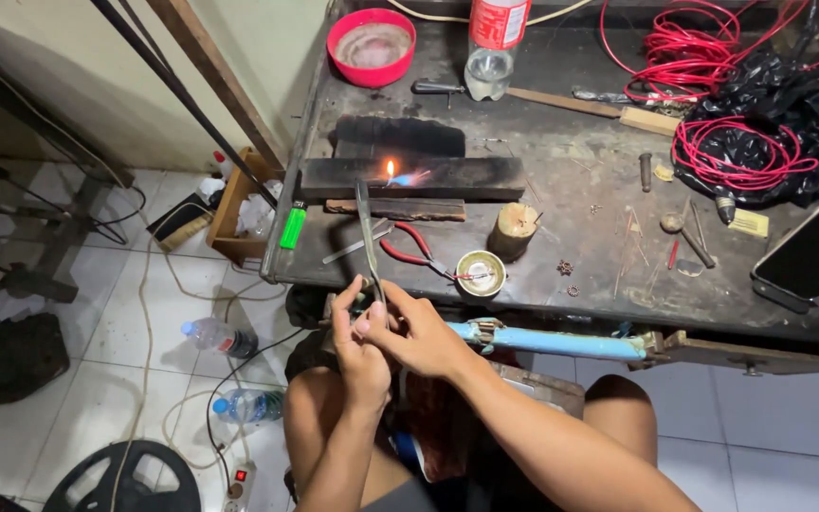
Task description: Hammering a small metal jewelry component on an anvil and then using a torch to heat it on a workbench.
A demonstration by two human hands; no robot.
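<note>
My left hand [357, 346] and my right hand [416, 330] are closed together around the near end of long metal tweezers [365, 232]. The tweezers reach up across the front edge of the dark workbench [561, 156]. Their tip ends just below a small flame [391, 171] burning on a charred black wooden block [409, 177]. A bluish jet shows beside the flame. Red-handled pliers [409, 251] lie just right of the tweezers, near a small round tin [481, 273] and a short wooden stump [514, 230].
A green lighter [293, 228] lies at the bench's left edge. At the back stand a red bowl [371, 45] and a plastic bottle [495, 43]. Red wire coils [713, 52] and a black bag sit at right, with a phone [812, 251]. Bottles and cables lie on the tiled floor.
</note>
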